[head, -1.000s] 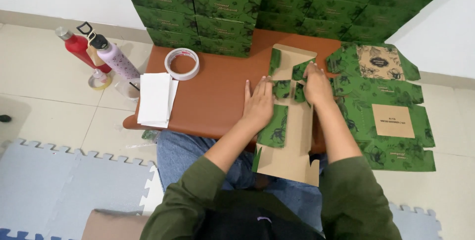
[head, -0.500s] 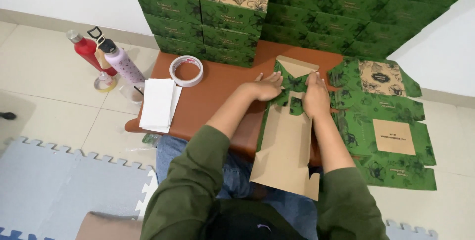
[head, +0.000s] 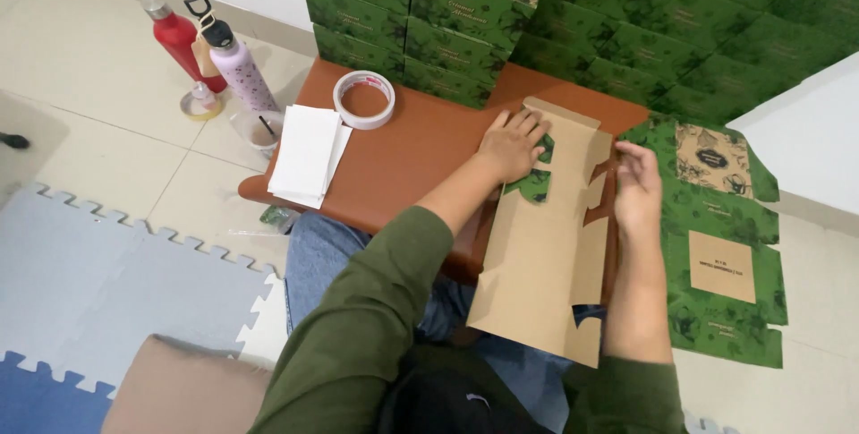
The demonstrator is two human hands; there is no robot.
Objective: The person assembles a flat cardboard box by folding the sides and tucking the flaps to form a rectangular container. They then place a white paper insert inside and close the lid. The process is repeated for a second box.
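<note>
Since half second ago: green flaps folded under, brown side of cardboard blank point(head: 546, 255) now up at frame centre, long axis running from lap toward upper frame. Left hand point(head: 512, 141) flat, fingers spread, pressing far end. Right hand point(head: 637, 188) open, fingers bracing right edge. Flat green blank point(head: 725, 237) just right. Tape roll point(head: 364, 98), white papers point(head: 304, 155) well left; stacked green boxes point(head: 465, 22) close behind far end.

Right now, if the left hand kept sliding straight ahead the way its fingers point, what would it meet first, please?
Probably the stack of green boxes at the table's far edge: the left hand lies flat on the cardboard blank, fingers aimed there, though the gap is hard to judge.
</note>
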